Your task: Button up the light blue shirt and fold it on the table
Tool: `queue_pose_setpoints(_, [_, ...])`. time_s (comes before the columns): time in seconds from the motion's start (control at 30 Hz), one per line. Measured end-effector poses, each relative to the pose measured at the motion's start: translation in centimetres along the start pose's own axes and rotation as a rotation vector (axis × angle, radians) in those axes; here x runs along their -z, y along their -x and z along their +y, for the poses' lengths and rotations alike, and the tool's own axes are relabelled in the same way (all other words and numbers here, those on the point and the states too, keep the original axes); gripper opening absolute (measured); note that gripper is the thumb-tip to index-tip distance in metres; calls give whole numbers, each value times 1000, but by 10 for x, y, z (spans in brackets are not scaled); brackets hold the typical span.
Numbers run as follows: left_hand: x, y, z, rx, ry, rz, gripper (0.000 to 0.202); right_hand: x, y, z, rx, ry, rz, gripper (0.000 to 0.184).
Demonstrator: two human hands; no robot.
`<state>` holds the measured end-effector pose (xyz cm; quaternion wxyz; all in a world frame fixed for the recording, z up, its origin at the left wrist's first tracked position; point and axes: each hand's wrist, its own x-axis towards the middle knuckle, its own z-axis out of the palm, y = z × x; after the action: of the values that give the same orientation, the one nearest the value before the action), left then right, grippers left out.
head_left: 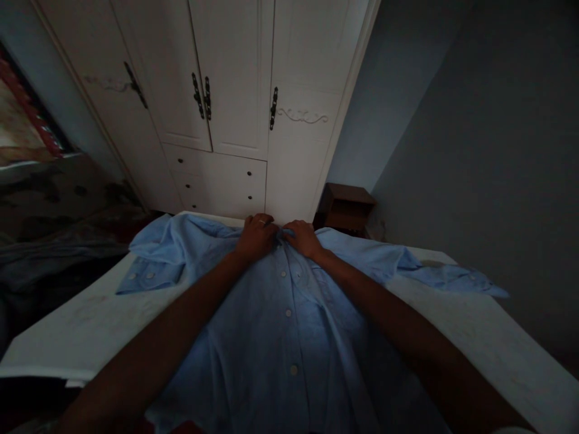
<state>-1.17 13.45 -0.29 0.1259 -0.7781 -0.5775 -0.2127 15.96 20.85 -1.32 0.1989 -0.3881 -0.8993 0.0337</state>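
A light blue button-up shirt [253, 337] lies front side up, its sleeves spread to both sides and its hem toward me. My left hand [258, 236] is at the collar end, fingers curled onto the cloth, with a ring on one finger. Close beside it, my right hand [302, 237] pinches the other side of the shirt near the top of the button placket. Several pale buttons run down the front below my hands. The left cuff [149, 276] shows two buttons. The collar is mostly hidden by my fingers.
Under the shirt is a white table [470, 343]. Beyond its far edge stands a white wardrobe [235, 78] with dark handles and drawers. A brown wooden cabinet [348, 205] is at the back right, beside a grey wall. Dark cloth [58, 265] is heaped at the left.
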Motion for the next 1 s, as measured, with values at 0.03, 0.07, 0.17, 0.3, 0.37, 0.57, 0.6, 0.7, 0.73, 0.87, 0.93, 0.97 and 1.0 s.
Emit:
queue_pose_setpoints(0.03, [0, 1, -2, 8, 11, 8, 31, 1, 2, -2, 16, 10, 14, 29])
queue_pose_setpoints(0.07, [0, 1, -3, 20, 19, 14, 33, 2, 4, -3, 32, 13, 32, 31])
queue_pose_setpoints(0.17, [-1, 2, -5, 51, 38, 21, 41, 12, 11, -11, 72, -31, 137, 32])
queue_pose_setpoints(0.3, [0, 1, -8, 47, 70, 0, 42, 37, 37, -21, 120, -188, 215, 18])
queue_pose_setpoints(0.37, [6, 1, -9, 1, 137, -63, 36, 54, 60, -26, 147, -258, 175, 13])
queue_pose_setpoints(0.57, [48, 22, 15, -40, 510, -73, 28, 97, 146, -46, 170, -370, -37, 16])
queue_pose_setpoints(0.6, [58, 29, 25, -22, 563, -72, 28, 100, 159, -50, 186, -352, -57, 17])
queue_pose_setpoints(0.7, [87, 56, 64, 76, 663, -12, 26, 102, 187, -64, 233, -205, -97, 19])
queue_pose_setpoints(0.73, [94, 67, 78, 133, 687, 36, 26, 102, 193, -68, 227, -126, -114, 19])
queue_pose_setpoints(0.87, [107, 112, 131, 324, 639, 24, 25, 97, 204, -79, 70, 154, -181, 23])
queue_pose_setpoints(0.93, [102, 130, 152, 381, 504, -87, 26, 96, 204, -82, -37, 205, -184, 30])
queue_pose_setpoints(0.97, [98, 137, 160, 398, 428, -151, 28, 96, 202, -83, -82, 219, -185, 33])
queue_pose_setpoints(1.0, [93, 142, 167, 410, 352, -210, 31, 97, 199, -84, -120, 234, -188, 34])
